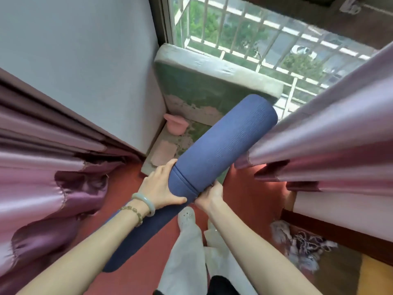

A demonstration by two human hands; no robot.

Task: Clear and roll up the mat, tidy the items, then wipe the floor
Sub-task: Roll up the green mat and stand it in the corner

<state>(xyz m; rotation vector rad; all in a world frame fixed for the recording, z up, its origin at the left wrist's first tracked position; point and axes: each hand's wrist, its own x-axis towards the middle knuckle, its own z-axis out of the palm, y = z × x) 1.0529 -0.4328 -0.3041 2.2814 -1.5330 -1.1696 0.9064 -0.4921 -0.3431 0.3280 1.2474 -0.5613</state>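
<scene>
At the far left a glossy pink satin curtain (42, 177) hangs in folds against a pale wall (85, 60). The left hand (161, 186), with a pale green bangle (144, 201) and a beaded bracelet (131, 211) on its wrist, grips the side of a rolled dark-blue foam mat (212, 156), its fingers curled over the roll and the thumb underneath. The mat is held in the air above the red floor (251, 199), slanting up toward the barred window (265, 39). Beyond it lies a small pink plastic scoop (175, 124) on a worn green ledge (202, 88). The right hand (209, 195) clasps the roll from below, its fingertips hidden behind it. A second pink curtain (319, 145) touches the mat's right side, and a grey fluffy bundle (297, 248) lies at the lower right.
</scene>
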